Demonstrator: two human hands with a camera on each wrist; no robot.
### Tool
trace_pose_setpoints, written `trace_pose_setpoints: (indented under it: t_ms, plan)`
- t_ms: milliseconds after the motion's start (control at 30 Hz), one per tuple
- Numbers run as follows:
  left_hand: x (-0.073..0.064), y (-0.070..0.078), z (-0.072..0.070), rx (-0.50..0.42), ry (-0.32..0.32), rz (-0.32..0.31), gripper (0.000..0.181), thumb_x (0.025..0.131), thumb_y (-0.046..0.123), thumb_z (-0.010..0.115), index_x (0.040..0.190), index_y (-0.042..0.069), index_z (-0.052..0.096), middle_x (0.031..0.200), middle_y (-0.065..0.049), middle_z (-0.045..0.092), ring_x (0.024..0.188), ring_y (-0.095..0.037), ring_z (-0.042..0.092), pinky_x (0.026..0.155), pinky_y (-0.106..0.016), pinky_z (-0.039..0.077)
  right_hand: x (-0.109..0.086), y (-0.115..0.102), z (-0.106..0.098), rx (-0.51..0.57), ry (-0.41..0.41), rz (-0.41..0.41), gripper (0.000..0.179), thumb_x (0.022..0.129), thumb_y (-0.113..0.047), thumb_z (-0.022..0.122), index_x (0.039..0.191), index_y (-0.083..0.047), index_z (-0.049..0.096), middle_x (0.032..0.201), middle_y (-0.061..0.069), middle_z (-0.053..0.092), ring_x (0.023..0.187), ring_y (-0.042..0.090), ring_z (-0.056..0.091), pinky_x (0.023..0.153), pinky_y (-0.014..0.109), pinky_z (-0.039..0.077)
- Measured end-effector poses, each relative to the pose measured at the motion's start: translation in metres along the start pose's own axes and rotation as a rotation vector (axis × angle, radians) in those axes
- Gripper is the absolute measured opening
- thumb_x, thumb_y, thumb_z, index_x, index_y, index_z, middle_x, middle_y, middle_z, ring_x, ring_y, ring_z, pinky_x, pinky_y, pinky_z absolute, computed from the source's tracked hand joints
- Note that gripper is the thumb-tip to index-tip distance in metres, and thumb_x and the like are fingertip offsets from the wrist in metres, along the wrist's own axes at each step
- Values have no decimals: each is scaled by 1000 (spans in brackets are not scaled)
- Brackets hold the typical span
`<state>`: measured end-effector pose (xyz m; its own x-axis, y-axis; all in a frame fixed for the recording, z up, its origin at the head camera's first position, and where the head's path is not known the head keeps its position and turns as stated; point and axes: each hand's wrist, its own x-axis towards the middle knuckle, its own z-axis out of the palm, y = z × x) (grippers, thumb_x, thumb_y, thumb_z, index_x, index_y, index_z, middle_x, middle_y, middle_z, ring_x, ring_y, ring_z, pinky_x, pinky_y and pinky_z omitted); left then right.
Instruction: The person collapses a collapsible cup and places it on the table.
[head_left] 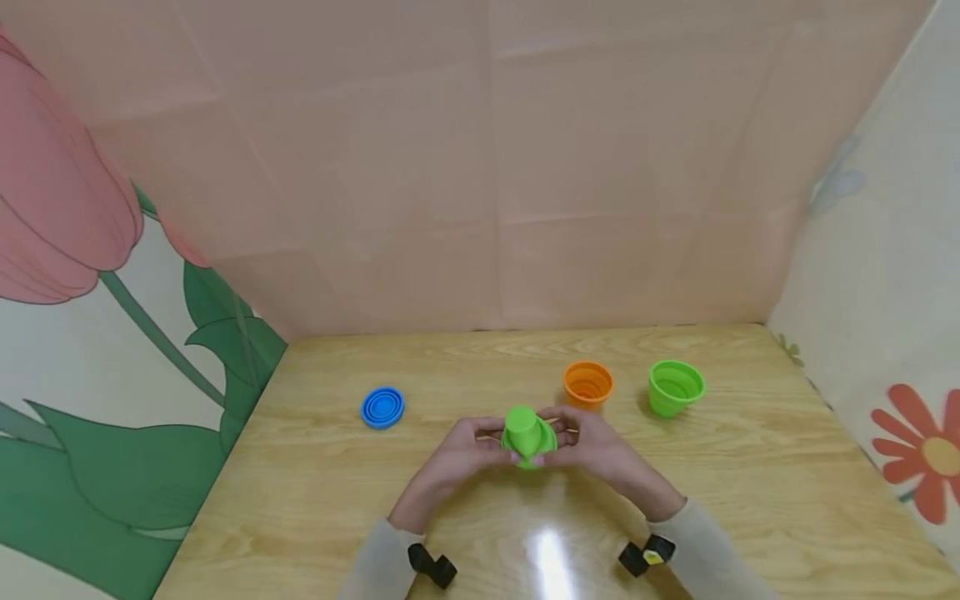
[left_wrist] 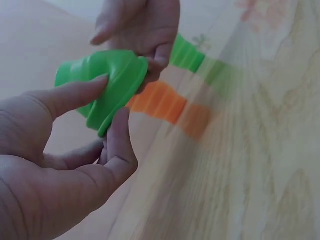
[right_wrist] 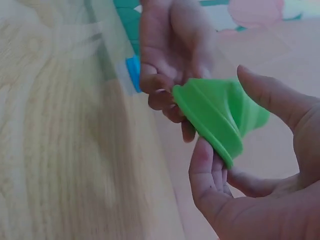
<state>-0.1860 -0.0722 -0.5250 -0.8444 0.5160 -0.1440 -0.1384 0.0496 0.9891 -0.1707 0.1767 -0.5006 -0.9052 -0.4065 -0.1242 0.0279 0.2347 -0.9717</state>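
Between my two hands is a green collapsible cup point(head_left: 522, 429), base up and rim down, its wall dented and twisted. On one side my left hand point(head_left: 467, 454) pinches it, thumb on the soft wall and fingers at the rim, as the left wrist view shows of the cup point(left_wrist: 112, 82). My right hand point(head_left: 600, 454) holds the opposite side. In the right wrist view its fingers point(right_wrist: 202, 165) support the rim of the cup point(right_wrist: 207, 112), while the thumb stands near the wall.
An orange collapsible cup point(head_left: 588, 383) stands expanded just beyond my right hand. Farther right is a second green cup point(head_left: 673, 392), also expanded and mouth up. A blue collapsible cup point(head_left: 382, 408) lies flattened at the left. The wooden table point(head_left: 300, 492) meets a wall at the back.
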Motion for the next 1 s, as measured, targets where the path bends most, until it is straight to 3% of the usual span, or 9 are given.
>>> trace_pose_setpoints:
  t_ms: [367,567,800,1000]
  plan:
    - [-3,2,9,49,70,-22,49,87,5,78,135,0,68,116,-10,74,96,-14,70,87,-27,61,0,0,10,-80,81,24,77,77,-21,95,141,1,57,119,15,68,97,20,67,80,24,59]
    - [-3,2,11,57,75,-19,40,89,5,75,129,1,72,111,-7,73,95,-13,67,88,-29,61,0,-2,10,-98,110,63,76,76,-24,96,139,-2,60,122,14,67,99,22,67,82,26,59]
    - [-3,2,13,51,89,-18,39,91,4,73,130,-1,71,119,-11,73,99,-14,70,96,-41,64,0,2,8,-69,106,78,78,75,-21,97,139,1,59,122,15,67,96,20,68,80,24,60]
    - [-4,2,13,56,126,-22,40,88,2,73,128,-3,72,125,-15,74,97,-14,70,86,-33,65,3,4,8,-54,93,52,77,77,-19,95,140,4,58,122,17,68,97,20,68,81,23,61]
